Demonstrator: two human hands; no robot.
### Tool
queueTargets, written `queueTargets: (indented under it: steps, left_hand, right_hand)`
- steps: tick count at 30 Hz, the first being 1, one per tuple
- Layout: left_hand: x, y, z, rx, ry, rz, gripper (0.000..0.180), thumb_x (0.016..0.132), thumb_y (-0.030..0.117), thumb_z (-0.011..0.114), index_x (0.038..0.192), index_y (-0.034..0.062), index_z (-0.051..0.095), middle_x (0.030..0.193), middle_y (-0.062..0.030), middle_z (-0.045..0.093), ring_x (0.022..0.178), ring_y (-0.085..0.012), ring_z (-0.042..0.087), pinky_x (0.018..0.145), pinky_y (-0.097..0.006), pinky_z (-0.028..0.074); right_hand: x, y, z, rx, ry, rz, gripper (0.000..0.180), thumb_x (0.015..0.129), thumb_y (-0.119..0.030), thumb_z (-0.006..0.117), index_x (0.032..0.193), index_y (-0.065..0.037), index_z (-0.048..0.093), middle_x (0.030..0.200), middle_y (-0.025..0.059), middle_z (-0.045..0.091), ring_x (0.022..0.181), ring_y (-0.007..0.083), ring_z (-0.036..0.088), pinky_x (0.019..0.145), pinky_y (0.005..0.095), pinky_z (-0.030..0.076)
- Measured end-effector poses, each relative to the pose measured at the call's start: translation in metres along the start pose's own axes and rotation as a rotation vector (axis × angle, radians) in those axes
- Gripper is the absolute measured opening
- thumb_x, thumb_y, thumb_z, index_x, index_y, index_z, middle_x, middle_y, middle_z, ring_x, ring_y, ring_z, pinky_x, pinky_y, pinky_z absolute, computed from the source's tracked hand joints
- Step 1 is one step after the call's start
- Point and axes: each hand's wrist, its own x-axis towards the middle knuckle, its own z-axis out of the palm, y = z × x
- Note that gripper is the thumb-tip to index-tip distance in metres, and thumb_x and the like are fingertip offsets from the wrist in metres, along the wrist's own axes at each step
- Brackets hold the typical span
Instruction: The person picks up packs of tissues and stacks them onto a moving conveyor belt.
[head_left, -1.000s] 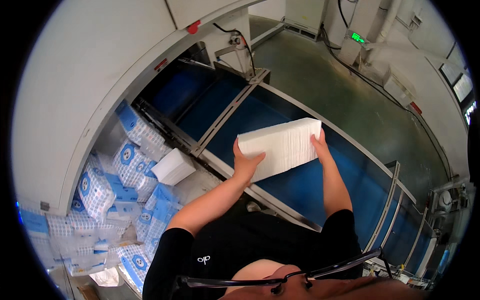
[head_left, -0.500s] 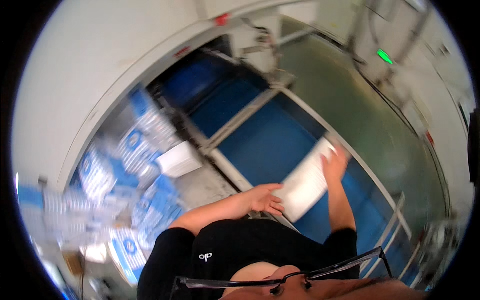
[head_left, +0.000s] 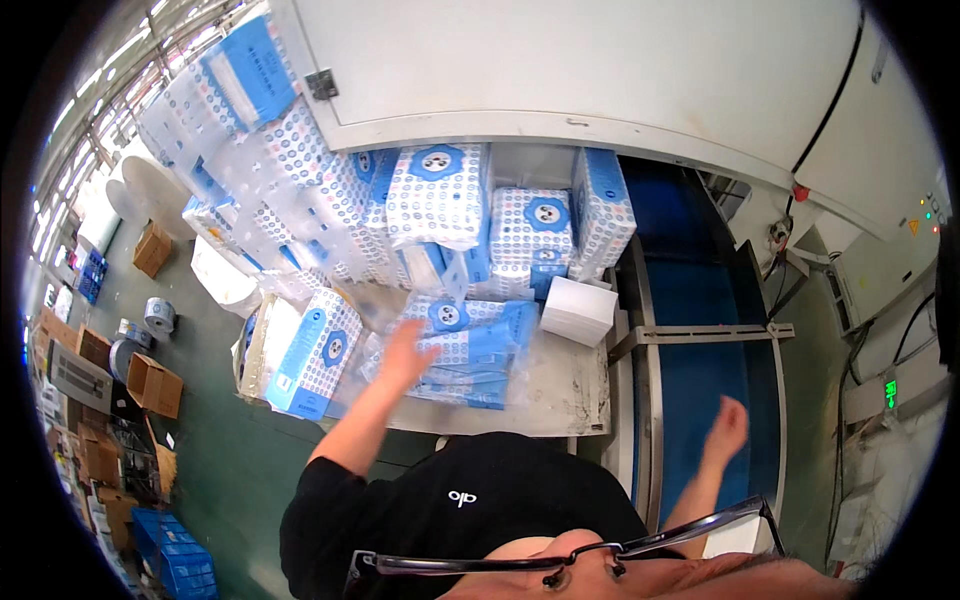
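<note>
My left hand (head_left: 404,360) reaches over a pile of flat blue-and-white printed plastic bags (head_left: 465,350) on the work table, its fingers apart and nothing seen in them. Above the blue conveyor belt (head_left: 695,400) on the right is my right hand (head_left: 730,430); motion blurs it and its fingers are not clear. Part of a white block (head_left: 732,535) shows on the belt beside my right forearm, mostly hidden by the glasses. Another white block (head_left: 578,310) sits at the table's right edge, beside the bags.
Filled printed packs (head_left: 435,195) are stacked along the back of the table (head_left: 565,390), under a white machine cover (head_left: 600,70). One pack (head_left: 318,350) leans at the left. A metal crossbar (head_left: 710,333) spans the conveyor. Cardboard boxes (head_left: 155,385) and a blue crate (head_left: 175,555) stand on the floor.
The view has turned left toward the table. Both hands have let go of the white block they held over the belt. My left hand has moved to the bags; my right stays over the belt.
</note>
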Motion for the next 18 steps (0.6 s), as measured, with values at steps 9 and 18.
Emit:
queueTargets:
  steps: [9, 18]
  left_hand:
    - [-0.062, -0.157, -0.181, 0.617, -0.151, -0.572, 0.102, 0.060, 0.048, 0.080, 0.148, 0.0282, 0.031, 0.121, -0.0235, 0.051, 0.109, -0.0414, 0.054, 0.092, -0.051, 0.044]
    - [-0.069, -0.154, -0.153, 0.491, -0.040, -0.545, 0.095, 0.064, 0.052, 0.076, 0.146, 0.0247, 0.035, 0.108, -0.0209, 0.054, 0.095, -0.0374, 0.057, 0.080, -0.048, 0.045]
  right_hand:
    - [-0.030, -0.241, 0.317, 0.376, -0.986, 0.111, 0.034, 0.093, -0.032, 0.061, 0.087, 0.001, 0.064, 0.074, 0.0067, 0.066, 0.063, 0.0133, 0.063, 0.057, 0.0260, 0.050]
    - [0.016, -0.367, 0.401, 0.256, -0.896, 0.394, 0.057, 0.081, -0.045, 0.071, 0.112, 0.001, 0.060, 0.105, 0.0122, 0.064, 0.095, 0.0237, 0.060, 0.076, 0.0400, 0.046]
